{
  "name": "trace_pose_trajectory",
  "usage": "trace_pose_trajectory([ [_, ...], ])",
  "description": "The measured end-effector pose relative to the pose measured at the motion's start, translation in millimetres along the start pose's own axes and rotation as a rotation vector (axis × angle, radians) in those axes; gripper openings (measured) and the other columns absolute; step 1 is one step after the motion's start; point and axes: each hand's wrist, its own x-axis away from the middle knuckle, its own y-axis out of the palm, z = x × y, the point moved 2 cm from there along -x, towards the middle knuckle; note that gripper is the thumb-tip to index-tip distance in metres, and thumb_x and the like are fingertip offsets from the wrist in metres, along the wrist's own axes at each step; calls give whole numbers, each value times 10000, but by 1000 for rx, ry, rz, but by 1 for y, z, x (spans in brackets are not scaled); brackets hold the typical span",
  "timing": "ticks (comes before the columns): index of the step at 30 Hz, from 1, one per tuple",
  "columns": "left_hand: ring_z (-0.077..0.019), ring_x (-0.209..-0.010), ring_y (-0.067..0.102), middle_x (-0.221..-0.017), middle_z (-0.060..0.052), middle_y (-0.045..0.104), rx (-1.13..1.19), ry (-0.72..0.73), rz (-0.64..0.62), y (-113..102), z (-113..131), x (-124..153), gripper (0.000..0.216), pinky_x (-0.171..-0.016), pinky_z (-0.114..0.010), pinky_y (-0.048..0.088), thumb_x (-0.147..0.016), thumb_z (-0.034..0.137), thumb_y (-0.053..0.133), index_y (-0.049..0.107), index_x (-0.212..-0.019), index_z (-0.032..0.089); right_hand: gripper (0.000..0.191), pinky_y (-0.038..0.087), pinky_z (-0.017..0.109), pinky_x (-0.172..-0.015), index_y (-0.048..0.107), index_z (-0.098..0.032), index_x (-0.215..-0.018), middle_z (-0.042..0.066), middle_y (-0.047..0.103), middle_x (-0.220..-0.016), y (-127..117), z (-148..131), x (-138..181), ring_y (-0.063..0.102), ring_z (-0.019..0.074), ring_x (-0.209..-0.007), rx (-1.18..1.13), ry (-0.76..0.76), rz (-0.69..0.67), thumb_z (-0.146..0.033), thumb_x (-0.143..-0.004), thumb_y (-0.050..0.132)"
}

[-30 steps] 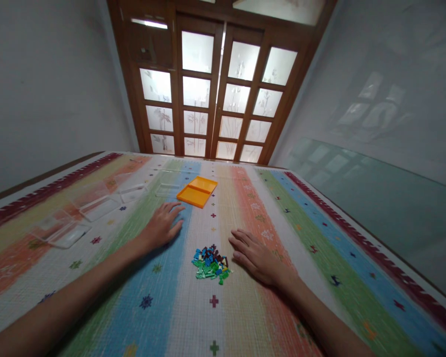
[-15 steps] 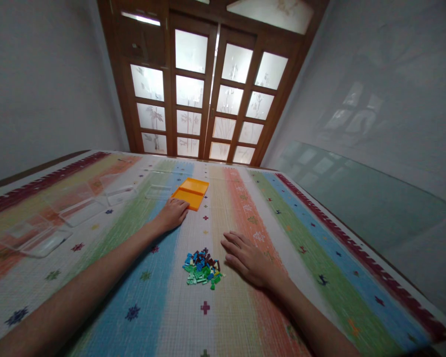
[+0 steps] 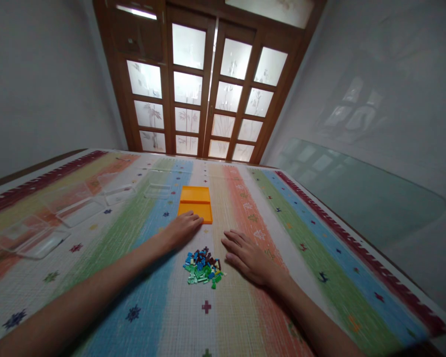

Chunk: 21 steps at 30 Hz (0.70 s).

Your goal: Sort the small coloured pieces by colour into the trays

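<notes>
An orange plastic box [image 3: 195, 194] lies opened out flat, its two halves joined by a fold. My left hand [image 3: 186, 227] grips its near edge, fingers over the rim and thumb side out of sight. Between my hands and nearer to me is a loose pile of small building bricks [image 3: 203, 267] in green, blue, dark brown and pale yellow. My right hand [image 3: 245, 255] rests palm down on the cloth just right of the pile, fingers stretched out and holding nothing.
A striped, patterned tablecloth [image 3: 141, 307] covers the table. Clear plastic boxes [image 3: 80, 212] stand opened at the left, and a clear lid or tray [image 3: 158, 190] lies left of the orange box. Walls flank both sides, with wooden glazed doors [image 3: 208, 104] beyond the far edge.
My left hand has drawn the orange box nearer and slightly right, and the box has turned squarer to me. The right hand and the brick pile stay where they were.
</notes>
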Motion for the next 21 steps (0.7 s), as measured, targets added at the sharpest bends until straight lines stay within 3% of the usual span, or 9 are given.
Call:
trace_pose_trajectory([
  [7, -234, -830, 620, -944, -103, 737, 6, 70, -29, -4, 23, 2, 196, -715, -329, 497, -934, 57, 499, 667, -974, 150, 507, 348, 523, -1190, 549, -129, -1421, 177, 514, -1500, 0, -1, 0, 425, 283, -1428, 2, 22, -21, -425, -1073, 329],
  [12, -215, -787, 628, -889, -87, 738, -9, 96, -37, -3, 26, -1, 166, -707, -311, 497, -923, 74, 528, 669, -918, 162, 500, 355, 512, -1187, 550, -126, -1421, 177, 508, -1506, -1, 0, 0, 433, 284, -1421, 5, 16, -16, -421, -1071, 348],
  [16, -221, -846, 647, -924, -89, 738, -21, 59, -3, -10, 8, 3, 164, -802, -338, 515, -955, 160, 519, 678, -991, 167, 490, 376, 501, -1175, 561, -142, -1411, 164, 538, -1482, 1, 2, 1, 457, 276, -1404, 29, 2, 4, -421, -1075, 339],
  [21, -294, -1122, 605, -1130, -151, 710, -67, -170, 111, -24, -49, 22, 319, -1010, -454, 467, -969, 188, 416, 644, -1183, 129, 498, 385, 508, -1168, 570, -123, -1400, 179, 549, -1467, 2, 2, 1, 472, 288, -1393, 62, -27, 17, -409, -1079, 319],
])
